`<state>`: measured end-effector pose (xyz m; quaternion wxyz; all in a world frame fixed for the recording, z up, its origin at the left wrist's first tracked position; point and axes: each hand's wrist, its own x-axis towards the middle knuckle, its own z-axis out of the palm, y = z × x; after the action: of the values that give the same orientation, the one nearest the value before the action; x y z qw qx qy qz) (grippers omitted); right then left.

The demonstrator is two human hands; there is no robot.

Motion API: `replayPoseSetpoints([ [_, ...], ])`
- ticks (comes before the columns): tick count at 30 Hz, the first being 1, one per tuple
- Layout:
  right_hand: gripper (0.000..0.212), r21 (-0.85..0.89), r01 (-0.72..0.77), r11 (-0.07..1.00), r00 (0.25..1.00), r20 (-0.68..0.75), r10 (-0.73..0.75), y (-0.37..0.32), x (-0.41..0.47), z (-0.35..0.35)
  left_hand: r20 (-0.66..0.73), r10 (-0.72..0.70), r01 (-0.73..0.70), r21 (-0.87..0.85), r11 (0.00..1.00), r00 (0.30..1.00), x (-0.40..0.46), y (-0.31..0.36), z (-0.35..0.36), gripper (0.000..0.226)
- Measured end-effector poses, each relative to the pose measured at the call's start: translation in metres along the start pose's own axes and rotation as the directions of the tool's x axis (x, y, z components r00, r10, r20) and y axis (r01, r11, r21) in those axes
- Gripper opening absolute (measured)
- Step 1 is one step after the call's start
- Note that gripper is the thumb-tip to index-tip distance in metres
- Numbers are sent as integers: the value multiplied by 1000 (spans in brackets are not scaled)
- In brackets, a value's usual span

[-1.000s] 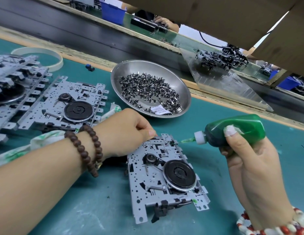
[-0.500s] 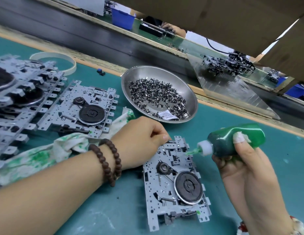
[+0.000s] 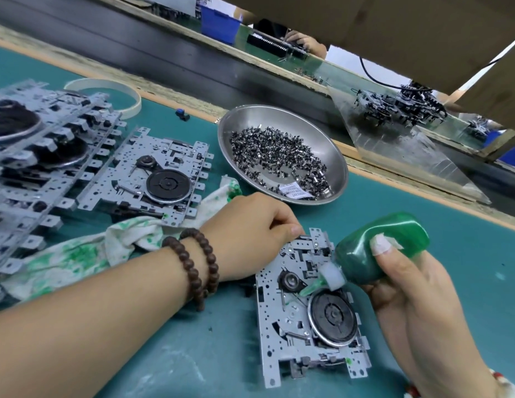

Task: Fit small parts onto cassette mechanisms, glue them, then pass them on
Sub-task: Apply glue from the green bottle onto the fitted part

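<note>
The right hand (image 3: 417, 294) grips a green glue bottle (image 3: 377, 251), nozzle down on the cassette mechanism (image 3: 308, 320) lying on the teal counter (image 3: 164, 354). The left hand (image 3: 250, 234), fingers curled, pinches the mechanism's upper edge. Behind sits a steel bowl (image 3: 334, 156) of small parts (image 3: 276, 156); further mechanisms (image 3: 147, 179) lie left.

desk (image 3: 466, 271): teal | glue bottle (image 3: 374, 248): translucent green, white collar | cassette mechanism (image 3: 305, 320): grey plate, black flywheel | rag (image 3: 78, 254): white, green-blotched | bowl (image 3: 334, 156): silver | bracelet (image 3: 199, 268): brown beads | bin (image 3: 219, 23): blue
</note>
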<state>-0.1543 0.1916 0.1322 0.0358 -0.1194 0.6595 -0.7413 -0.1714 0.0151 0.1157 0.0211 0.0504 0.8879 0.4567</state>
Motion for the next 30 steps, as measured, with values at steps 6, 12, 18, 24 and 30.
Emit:
replayPoseSetpoints([
  [6, 11, -35, 38, 999, 998, 43, -36, -1, 0, 2, 9, -7, 7, -12, 1000, 1000, 0, 0, 0, 18],
  [12, 20, -41, 46, 998, 999, 28, -45, 0, 0, 0, 13, -11, 11, -10, 1000, 1000, 0, 2, 0, 18],
  [18, 20, -41, 34, 999, 999, 21, -33, 0, 0, 1, 9, -8, 8, -13, 1000, 1000, 0, 1, -1, 17],
  [24, 12, -40, 39, 998, 999, 37, -37, 0, -1, 1, 10, -11, 11, -14, 1000, 1000, 0, 2, 0, 18],
  [30, 23, -59, 53, 997, 997, 56, -50, -1, 0, 1, 10, -3, 3, -5, 1000, 1000, 1, 1, 0, 18],
])
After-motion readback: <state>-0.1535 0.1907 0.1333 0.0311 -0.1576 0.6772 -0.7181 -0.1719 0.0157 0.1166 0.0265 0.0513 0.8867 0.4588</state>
